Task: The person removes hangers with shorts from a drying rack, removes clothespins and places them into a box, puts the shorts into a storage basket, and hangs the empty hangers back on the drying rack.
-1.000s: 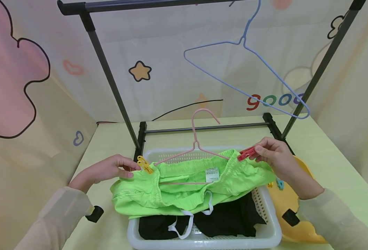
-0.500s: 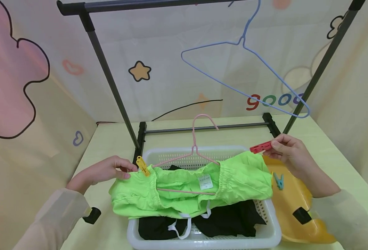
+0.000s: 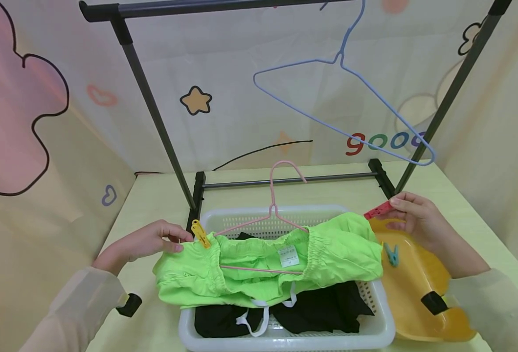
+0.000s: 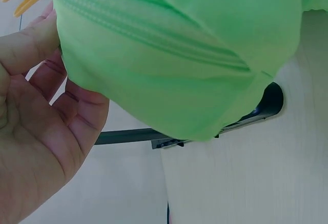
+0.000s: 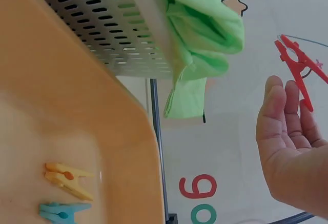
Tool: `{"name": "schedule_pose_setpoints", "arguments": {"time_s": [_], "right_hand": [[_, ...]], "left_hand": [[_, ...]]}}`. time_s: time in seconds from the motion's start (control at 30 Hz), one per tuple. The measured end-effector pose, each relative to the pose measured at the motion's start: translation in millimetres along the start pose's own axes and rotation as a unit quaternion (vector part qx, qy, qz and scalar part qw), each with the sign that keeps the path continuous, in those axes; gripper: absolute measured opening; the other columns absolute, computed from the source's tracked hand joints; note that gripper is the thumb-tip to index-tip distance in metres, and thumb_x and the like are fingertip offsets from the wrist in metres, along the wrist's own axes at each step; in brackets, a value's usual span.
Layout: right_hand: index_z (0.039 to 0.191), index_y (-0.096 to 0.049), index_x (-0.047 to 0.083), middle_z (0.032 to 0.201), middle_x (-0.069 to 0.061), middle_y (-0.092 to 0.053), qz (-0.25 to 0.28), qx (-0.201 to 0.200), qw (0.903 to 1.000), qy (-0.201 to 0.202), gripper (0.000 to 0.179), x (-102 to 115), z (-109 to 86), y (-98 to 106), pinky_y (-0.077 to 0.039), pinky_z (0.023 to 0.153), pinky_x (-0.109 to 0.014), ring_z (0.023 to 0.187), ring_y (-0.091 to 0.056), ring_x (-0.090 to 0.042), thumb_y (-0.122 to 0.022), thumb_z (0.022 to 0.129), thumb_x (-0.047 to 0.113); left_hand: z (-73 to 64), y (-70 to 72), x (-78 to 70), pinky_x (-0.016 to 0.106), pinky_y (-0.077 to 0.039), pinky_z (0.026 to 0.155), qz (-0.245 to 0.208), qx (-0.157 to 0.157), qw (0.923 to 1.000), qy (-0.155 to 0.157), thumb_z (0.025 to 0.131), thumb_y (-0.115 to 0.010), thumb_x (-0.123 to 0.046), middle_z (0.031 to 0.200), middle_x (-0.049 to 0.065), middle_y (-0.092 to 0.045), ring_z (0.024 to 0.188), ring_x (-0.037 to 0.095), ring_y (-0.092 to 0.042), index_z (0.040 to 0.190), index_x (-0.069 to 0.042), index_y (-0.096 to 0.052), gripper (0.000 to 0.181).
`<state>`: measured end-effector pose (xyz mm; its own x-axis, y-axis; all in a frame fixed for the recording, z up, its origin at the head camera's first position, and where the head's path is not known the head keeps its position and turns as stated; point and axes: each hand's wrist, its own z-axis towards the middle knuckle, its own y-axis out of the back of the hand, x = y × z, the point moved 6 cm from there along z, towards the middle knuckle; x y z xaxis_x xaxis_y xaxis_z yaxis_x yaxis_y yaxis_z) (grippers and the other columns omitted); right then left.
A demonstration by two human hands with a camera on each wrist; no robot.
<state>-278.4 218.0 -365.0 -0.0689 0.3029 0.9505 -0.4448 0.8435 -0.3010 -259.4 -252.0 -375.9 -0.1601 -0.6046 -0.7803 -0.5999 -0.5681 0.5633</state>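
Bright green shorts (image 3: 250,288) with a white drawstring lie spread over a white basket, a pink hanger (image 3: 273,195) inside their waist. A yellow clothespin (image 3: 200,234) sits at the left part of the waistband. My left hand (image 3: 153,239) pinches the shorts' left end beside it; the left wrist view shows thumb and fingers at the edge of the green cloth (image 4: 169,75). Off to the right of the shorts, my right hand (image 3: 421,217) holds a red clothespin (image 3: 378,210), apart from the fabric. Its two prongs show in the right wrist view, held at the fingertips.
Black clothing (image 3: 325,308) lies in the white basket (image 3: 285,343). To its right, a yellow basin (image 3: 410,288) holds a teal clothespin (image 3: 392,255) and a yellow clothespin (image 5: 69,179). A blue hanger (image 3: 303,111) hangs from the black rack (image 3: 162,122) above.
My right hand has drawn the red clothespin off to the right, away from the shorts. The right side of the waistband has shifted, and the pink hanger sits slightly lower. My left hand barely moved.
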Motion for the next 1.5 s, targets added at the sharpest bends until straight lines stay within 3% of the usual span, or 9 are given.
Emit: {"name": "schedule_pose_setpoints", "arguments": {"time_s": [0.2, 0.37, 0.47, 0.6, 0.73, 1.03, 1.23, 1.5], "right_hand": [[0.093, -0.055, 0.009, 0.087, -0.003, -0.068, -0.01, -0.004, 0.9995, -0.03, 0.024, -8, -1.6, 10, -0.051, 0.069, -0.027, 0.081, -0.065, -0.016, -0.032, 0.095, 0.005], [0.09, -0.055, 0.013, 0.082, 0.001, -0.068, -0.047, -0.062, 0.9943, -0.073, 0.016, -16, -4.2, 21, -0.052, 0.068, -0.026, 0.077, -0.065, -0.014, -0.039, 0.094, 0.011], [0.088, -0.054, 0.015, 0.078, 0.005, -0.066, -0.106, -0.108, 0.9826, -0.108, 0.01, -21, -6.4, 30, -0.052, 0.067, -0.026, 0.072, -0.063, -0.012, -0.045, 0.092, 0.017], [0.089, -0.05, 0.015, 0.074, 0.011, -0.064, -0.212, -0.139, 0.9546, -0.156, 0.011, -26, -9.8, 41, -0.051, 0.066, -0.025, 0.071, -0.062, -0.011, -0.048, 0.091, 0.026], [0.094, -0.046, 0.01, 0.073, 0.012, -0.063, -0.285, -0.141, 0.9285, -0.191, 0.025, -31, -12.7, 48, -0.051, 0.066, -0.025, 0.072, -0.063, -0.012, -0.048, 0.09, 0.034], [0.098, -0.043, 0.001, 0.07, 0.008, -0.063, -0.332, -0.138, 0.9003, -0.245, 0.039, -42, -17.4, 58, -0.052, 0.067, -0.029, 0.068, -0.063, -0.015, -0.05, 0.088, 0.039], [0.1, -0.042, -0.001, 0.068, 0.005, -0.061, -0.351, -0.127, 0.8873, -0.27, 0.042, -48, -19.3, 61, -0.052, 0.067, -0.031, 0.066, -0.06, -0.016, -0.049, 0.088, 0.038], [0.099, -0.044, -0.003, 0.068, 0.002, -0.058, -0.352, -0.107, 0.886, -0.282, 0.043, -59, -22.9, 64, -0.052, 0.066, -0.032, 0.066, -0.06, -0.017, -0.051, 0.087, 0.038]], "left_hand": [[0.4, -0.6, 1.5, 0.036, -0.041, 0.087, -0.003, -0.001, 1.0, 0.005, 0.081, -0.058, -0.008, 0.111, 0.015, -0.06, 0.105, 0.027, -0.052, 0.109, 0.0, -0.06, 0.029], [0.4, -0.9, 2.7, 0.037, -0.041, 0.087, -0.005, 0.0, 1.0, 0.007, 0.081, -0.058, -0.007, 0.111, 0.015, -0.06, 0.105, 0.027, -0.052, 0.11, 0.0, -0.06, 0.029], [0.2, -0.6, 3.1, 0.037, -0.04, 0.088, -0.002, 0.0, 1.0, 0.007, 0.081, -0.058, -0.008, 0.112, 0.014, -0.06, 0.106, 0.027, -0.052, 0.11, -0.001, -0.059, 0.03], [0.0, -0.5, 2.3, 0.038, -0.04, 0.087, 0.002, 0.002, 1.0, 0.004, 0.081, -0.058, -0.009, 0.112, 0.014, -0.06, 0.105, 0.026, -0.052, 0.11, -0.001, -0.06, 0.03], [0.2, -0.6, 1.2, 0.038, -0.04, 0.087, 0.005, 0.003, 1.0, 0.001, 0.081, -0.058, -0.009, 0.112, 0.014, -0.06, 0.105, 0.027, -0.052, 0.11, -0.001, -0.059, 0.03], [0.9, -0.6, 3.0, 0.038, -0.04, 0.088, 0.004, 0.005, 0.9999, 0.009, 0.081, -0.058, -0.008, 0.112, 0.015, -0.06, 0.107, 0.028, -0.051, 0.11, 0.0, -0.059, 0.03], [1.2, -0.5, 3.5, 0.037, -0.041, 0.086, 0.003, 0.008, 1.0, 0.005, 0.081, -0.057, -0.008, 0.111, 0.014, -0.06, 0.105, 0.027, -0.052, 0.11, 0.0, -0.059, 0.03], [1.2, 0.1, 3.1, 0.037, -0.041, 0.086, 0.008, 0.01, 0.9999, 0.006, 0.082, -0.057, -0.007, 0.112, 0.015, -0.06, 0.104, 0.026, -0.052, 0.11, 0.0, -0.059, 0.029]]}}
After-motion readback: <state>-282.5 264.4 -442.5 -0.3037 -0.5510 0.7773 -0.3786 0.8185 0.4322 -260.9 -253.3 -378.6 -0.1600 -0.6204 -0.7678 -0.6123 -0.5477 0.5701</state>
